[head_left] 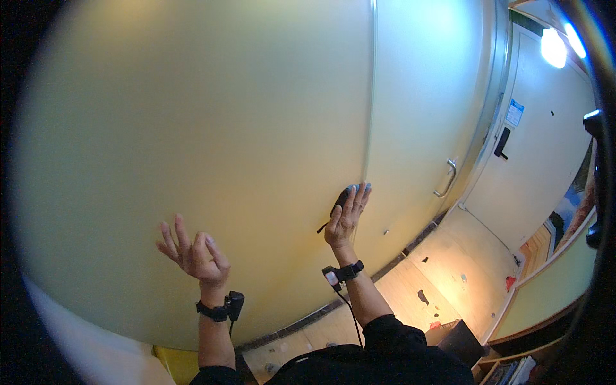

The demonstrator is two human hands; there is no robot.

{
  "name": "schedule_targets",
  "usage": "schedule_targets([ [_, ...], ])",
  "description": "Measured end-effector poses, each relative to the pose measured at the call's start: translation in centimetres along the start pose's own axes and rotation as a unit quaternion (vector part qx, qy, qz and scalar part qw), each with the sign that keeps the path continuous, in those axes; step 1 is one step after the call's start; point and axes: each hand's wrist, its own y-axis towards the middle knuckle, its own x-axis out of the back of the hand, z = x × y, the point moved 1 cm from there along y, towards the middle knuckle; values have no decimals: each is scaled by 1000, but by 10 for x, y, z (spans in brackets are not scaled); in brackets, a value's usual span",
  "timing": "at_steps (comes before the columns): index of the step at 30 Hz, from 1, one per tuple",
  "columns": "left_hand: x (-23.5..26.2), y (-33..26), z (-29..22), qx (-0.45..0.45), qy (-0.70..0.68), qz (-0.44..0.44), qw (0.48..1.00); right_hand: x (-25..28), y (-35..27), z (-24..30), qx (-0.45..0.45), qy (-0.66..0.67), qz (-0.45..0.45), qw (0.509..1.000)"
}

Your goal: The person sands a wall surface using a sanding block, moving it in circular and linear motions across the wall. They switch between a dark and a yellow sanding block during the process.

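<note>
My right hand [347, 218] is raised in front of a frosted glass panel [256, 128], close to a vertical seam in it. Its fingers are stretched over a small black rounded object [339, 202] with a grey-blue edge and a short dark tail; the object lies between hand and glass, partly hidden, and its kind is unclear. To the left, my left hand [196, 256] is held up before the glass with nothing visible in it. Several of its fingers are spread, while the index finger bends toward the thumb. Whether it touches the panel I cannot tell.
A metal pull handle [448, 178] sits on the right glass panel. Beyond is a pale door [545, 128] with a black lock handle [502, 143]. Small scraps lie on the floor [449, 269]. A dark box [459, 340] and a shelf stand lower right. Both wrists carry strapped devices with cables.
</note>
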Motion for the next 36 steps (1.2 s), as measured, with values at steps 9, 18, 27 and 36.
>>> schedule_targets([
  [9,-5,4,-8,2,8,12,1000,-16,156,70,77,24,-45,996],
  [18,-8,13,-10,4,12,21,1000,-8,101,93,135,55,28,989],
  [27,-2,11,-14,32,-97,3,995,-24,151,145,113,24,-32,993],
  [36,60,5,21,149,-223,-122,956,-44,48,324,338,182,173,907],
])
